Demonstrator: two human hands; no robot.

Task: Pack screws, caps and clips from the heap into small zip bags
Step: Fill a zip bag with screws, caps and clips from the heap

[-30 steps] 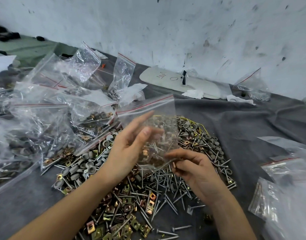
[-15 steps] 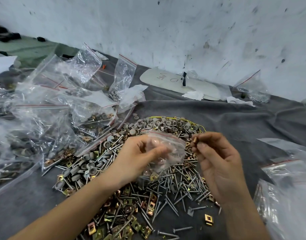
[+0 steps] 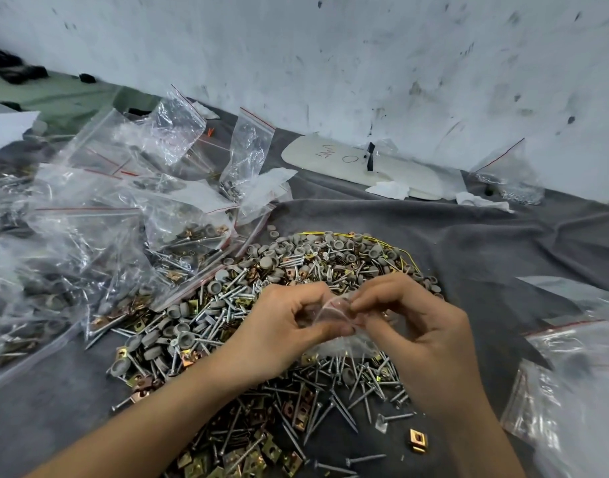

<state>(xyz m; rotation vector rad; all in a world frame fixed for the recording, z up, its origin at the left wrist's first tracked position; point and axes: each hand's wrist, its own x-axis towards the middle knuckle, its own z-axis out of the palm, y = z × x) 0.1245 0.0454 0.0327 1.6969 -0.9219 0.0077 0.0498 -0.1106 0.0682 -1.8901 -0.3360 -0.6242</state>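
You have two hands over one heap (image 3: 261, 298) of screws, grey caps and gold clips, far too many of each to count, spread on a grey cloth (image 3: 486, 250). Your left hand (image 3: 279, 326) and right hand (image 3: 424, 339) meet above the middle of the heap with one small zip bag (image 3: 332, 310) between them, clear and crumpled. The fingers (image 3: 330, 330) of your left hand are curled in close and pinch the bag from its left side; your right-hand fingers are bent just as tightly and pinch its upper edge just beside them. You cannot tell whether the bag's mouth is sealed. On your left lies a pile of filled bags (image 3: 99, 236), overlapping too much to count. One lone clip (image 3: 417, 440) lies on the cloth apart from the heap, near your right forearm.
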